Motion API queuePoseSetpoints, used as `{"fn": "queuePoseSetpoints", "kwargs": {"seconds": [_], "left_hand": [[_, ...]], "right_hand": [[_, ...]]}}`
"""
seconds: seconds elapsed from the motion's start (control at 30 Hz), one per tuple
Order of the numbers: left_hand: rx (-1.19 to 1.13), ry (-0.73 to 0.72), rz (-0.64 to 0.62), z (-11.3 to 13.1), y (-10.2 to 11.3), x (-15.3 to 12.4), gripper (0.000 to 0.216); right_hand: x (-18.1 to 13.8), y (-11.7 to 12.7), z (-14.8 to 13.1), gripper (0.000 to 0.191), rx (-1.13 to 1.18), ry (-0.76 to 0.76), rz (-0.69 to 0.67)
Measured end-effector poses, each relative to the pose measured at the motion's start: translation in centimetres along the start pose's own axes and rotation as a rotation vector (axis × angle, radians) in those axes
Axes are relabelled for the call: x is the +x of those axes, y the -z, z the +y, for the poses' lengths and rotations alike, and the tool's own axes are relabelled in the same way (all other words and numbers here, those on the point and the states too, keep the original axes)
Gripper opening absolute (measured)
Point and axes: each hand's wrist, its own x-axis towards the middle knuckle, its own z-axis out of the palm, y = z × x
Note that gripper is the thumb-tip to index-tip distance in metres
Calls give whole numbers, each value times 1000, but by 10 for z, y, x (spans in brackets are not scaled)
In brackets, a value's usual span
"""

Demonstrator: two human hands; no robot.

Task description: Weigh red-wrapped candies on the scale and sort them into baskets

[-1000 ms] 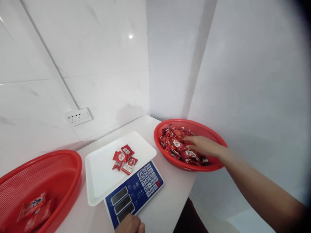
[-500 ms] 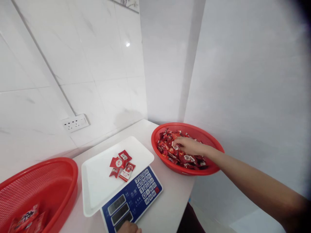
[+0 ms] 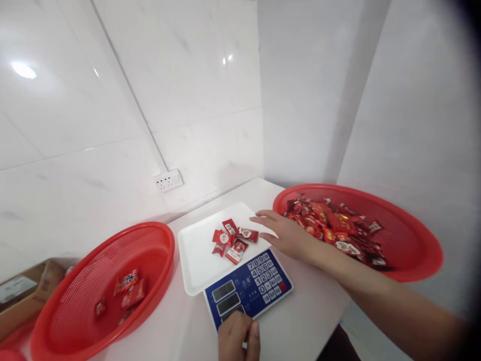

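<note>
Far left, half cut off by the frame, a cardboard box (image 3: 22, 293). Beside it on the white surface (image 3: 188, 326), a red mesh basket (image 3: 75, 296) with only a few loose packets (image 3: 128, 287) on its floor. Higher up on the tiled wall, a white socket strip (image 3: 168, 180).

At centre, a blue digital scale (image 3: 259, 288) under a white weighing tray (image 3: 195, 265), and on the tray's right half a small cluster of red candy packets (image 3: 230, 241).

At the bottom edge, the left hand (image 3: 238, 341), fingers curled under, touching the scale's front edge. Nothing visibly in its grasp; impossible to tell whether it presses anything.

Right of the cluster, the right hand (image 3: 287, 235): palm down, opened flat, fingers spread, apparently empty, hovering over the tray's right rim. Fingertips aimed left at the nearest packet (image 3: 248, 234), just beside them, its long axis running roughly left to right in line with the fingers. Clearly nearer the cluster than the left hand.

Far right, behind the forearm, a second red basket (image 3: 421, 235) heaped with wrapped candies (image 3: 338, 228).
</note>
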Motion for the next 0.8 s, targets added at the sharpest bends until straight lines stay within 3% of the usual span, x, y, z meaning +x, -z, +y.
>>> {"fn": "queuePoseSetpoints", "kwargs": {"seconds": [0.13,0.27,0.43,0.57,0.8], "left_hand": [[-15,-25,-46,2,3,-1,26],[-15,-154,-188,9,10,2,18],[-60,-304,-303,17,10,8,16],[-120,-283,-365,16,5,7,13],[-78,-242,-457,17,11,12,9]], "right_hand": [[-36,-30,-11,20,176,25,30],[-85,-74,-9,38,262,-98,100],[-126,-124,-4,40,354,-226,-129],[-131,-136,-5,30,303,-205,-316],[-125,-133,-6,30,313,-231,-318]]}}
